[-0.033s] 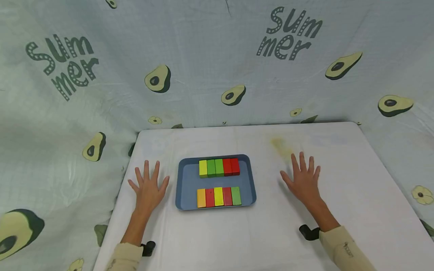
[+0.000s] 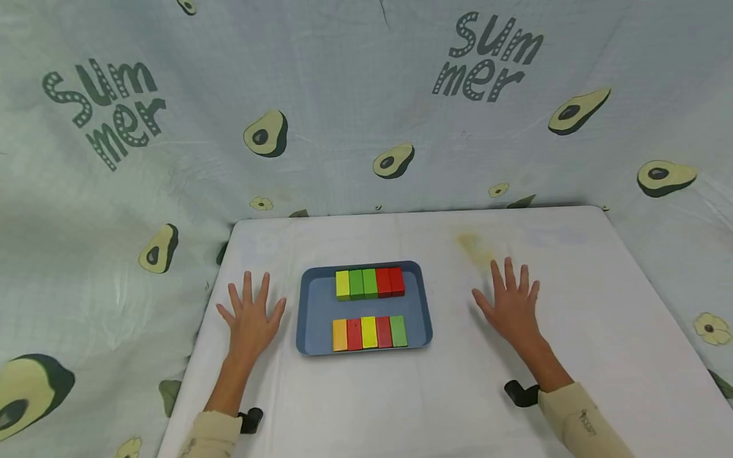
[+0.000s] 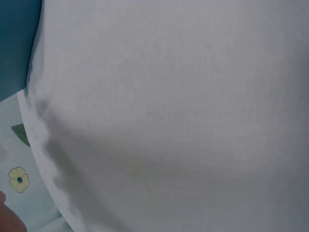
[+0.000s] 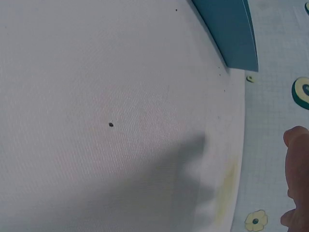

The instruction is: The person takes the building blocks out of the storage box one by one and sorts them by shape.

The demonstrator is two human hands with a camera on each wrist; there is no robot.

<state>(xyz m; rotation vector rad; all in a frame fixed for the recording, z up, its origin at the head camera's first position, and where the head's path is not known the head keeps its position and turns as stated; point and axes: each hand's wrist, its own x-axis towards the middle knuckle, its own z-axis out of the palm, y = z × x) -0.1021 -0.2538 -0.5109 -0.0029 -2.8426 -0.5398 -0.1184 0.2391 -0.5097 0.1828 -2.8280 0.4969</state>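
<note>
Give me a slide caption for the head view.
Left hand and right hand spread either side of a tray holding two rows of five blocks.

The word "summer" (image 2: 488,57), twice, on the pale avocado-patterned cloth (image 2: 338,83)

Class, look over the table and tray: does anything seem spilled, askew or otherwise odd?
Yes: a yellowish patch near the right hand looks like a stain, odd against the white tabletop. The blocks in the tray form two neat rows.
</note>
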